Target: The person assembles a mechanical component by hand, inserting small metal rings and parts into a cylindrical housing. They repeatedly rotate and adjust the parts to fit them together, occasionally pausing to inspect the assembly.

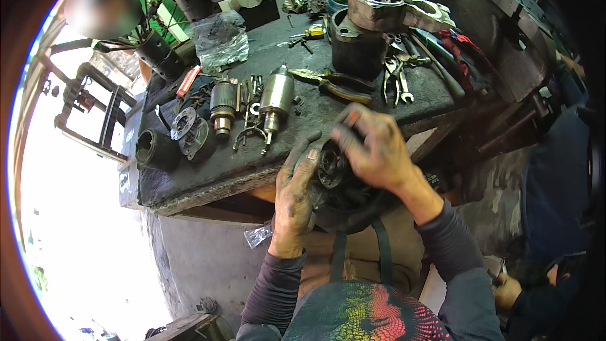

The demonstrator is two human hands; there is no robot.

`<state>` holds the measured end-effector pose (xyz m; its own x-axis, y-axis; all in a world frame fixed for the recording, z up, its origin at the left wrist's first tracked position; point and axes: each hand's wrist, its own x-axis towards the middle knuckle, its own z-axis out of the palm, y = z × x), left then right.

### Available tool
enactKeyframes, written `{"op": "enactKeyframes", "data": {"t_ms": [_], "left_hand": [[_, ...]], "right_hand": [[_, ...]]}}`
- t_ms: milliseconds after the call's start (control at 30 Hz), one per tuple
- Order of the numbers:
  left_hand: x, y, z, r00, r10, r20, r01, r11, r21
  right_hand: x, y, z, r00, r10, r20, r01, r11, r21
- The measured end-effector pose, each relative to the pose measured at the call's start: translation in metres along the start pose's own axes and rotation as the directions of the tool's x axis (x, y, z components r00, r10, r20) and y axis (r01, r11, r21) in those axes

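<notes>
My left hand (294,196) grips the left side of a round dark metal part (331,167), held beyond the bench's front edge. It has a ring-shaped opening with small fittings inside, and its exact kind does not show. Over its upper right rim, my right hand (377,148) is bent with its fingers curled inward, slightly blurred; what they pinch is hidden. On the bench nearest the hands lie pliers (344,91) with yellow-edged handles, and a motor armature (278,95). Left of that are a second armature (223,107), a metal shift fork (250,134) and a round end cover (192,134).
The dark workbench (208,180) has a worn front edge. A large metal housing (360,50), wrenches (396,79) and a yellow screwdriver (314,31) stand or lie farther back. A clear plastic bag (219,39) sits at back left. Another person's hand (507,290) shows at lower right.
</notes>
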<state>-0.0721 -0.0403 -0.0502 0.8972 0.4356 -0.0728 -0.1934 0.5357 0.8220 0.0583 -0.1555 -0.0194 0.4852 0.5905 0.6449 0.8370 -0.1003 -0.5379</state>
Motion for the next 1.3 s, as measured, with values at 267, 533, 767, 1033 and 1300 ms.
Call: {"op": "enactKeyframes", "data": {"t_ms": [267,533,767,1033,1300], "left_hand": [[0.0,0.001,0.001,0.999,0.03,0.019,-0.03,1.0,0.007],[0.001,-0.001,-0.001,0.999,0.039,0.007,-0.039,0.998,0.058],[0.0,-0.002,0.001,0.999,0.046,-0.015,-0.045,0.998,0.037],[0.001,-0.003,0.005,1.0,0.016,0.001,-0.016,1.0,0.018],[0.002,-0.006,0.005,0.995,0.097,0.005,-0.096,0.977,0.19]], "right_hand": [[-0.003,0.001,0.001,0.986,0.165,0.02,-0.166,0.973,0.16],[-0.005,0.003,-0.003,0.994,0.098,0.056,-0.107,0.98,0.168],[-0.003,-0.002,-0.001,0.996,0.075,0.046,-0.079,0.991,0.112],[-0.016,0.01,0.005,0.984,0.177,-0.008,-0.175,0.979,0.108],[-0.038,0.006,0.016,0.983,0.179,0.039,-0.183,0.957,0.225]]}}
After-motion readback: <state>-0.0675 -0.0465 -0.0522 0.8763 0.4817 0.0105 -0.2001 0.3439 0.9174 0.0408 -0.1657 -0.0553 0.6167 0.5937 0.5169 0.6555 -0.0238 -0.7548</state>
